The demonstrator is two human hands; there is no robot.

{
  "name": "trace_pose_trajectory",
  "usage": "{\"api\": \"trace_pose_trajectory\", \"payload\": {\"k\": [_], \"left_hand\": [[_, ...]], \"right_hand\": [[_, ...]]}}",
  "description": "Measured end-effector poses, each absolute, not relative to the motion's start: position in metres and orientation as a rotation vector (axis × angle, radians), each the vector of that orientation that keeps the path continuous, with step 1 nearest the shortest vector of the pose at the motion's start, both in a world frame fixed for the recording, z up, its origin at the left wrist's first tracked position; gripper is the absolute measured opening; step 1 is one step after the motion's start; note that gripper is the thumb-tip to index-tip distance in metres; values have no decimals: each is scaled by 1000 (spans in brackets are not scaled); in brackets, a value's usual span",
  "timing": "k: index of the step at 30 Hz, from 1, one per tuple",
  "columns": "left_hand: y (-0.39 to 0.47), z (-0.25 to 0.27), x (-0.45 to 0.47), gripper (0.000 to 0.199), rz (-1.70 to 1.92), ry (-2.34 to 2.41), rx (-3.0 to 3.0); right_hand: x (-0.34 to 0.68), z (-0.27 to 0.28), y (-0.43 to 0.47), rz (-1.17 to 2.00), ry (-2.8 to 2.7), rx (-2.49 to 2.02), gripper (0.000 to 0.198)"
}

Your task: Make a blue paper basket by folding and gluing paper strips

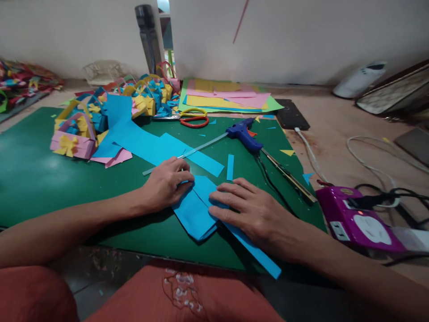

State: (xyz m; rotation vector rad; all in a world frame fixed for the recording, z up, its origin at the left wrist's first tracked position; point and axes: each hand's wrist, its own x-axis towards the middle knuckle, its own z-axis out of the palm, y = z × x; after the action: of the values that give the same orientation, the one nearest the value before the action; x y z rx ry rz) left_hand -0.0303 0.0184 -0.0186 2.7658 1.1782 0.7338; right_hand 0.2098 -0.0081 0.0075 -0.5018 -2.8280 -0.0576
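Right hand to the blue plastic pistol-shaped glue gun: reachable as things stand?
Likely yes: the right hand rests on folded blue paper, and the glue gun lies just beyond its fingers, with just a small flat blue paper strip between.

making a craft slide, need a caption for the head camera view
Left hand and right hand on folded blue paper over a green board, glue gun and scissors lying beyond.

Orange-red clothing (pixel 228 295) with whitish pattern (pixel 182 291)
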Motion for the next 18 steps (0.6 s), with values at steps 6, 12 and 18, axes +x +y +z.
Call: {"api": "trace_pose_trajectory", "payload": {"k": [6,12,18], "left_hand": [[20,-15,-34,24,707,926,2855],[7,-7,-34,33,520,923,3045],[-7,0,-35,45,294,888,3087]], "right_hand": [[216,-3,-9,17,-2812,-473,26],[216,-1,-11,15,-2814,-419,32],[214,-2,-15,81,-2840,-430,37]]}}
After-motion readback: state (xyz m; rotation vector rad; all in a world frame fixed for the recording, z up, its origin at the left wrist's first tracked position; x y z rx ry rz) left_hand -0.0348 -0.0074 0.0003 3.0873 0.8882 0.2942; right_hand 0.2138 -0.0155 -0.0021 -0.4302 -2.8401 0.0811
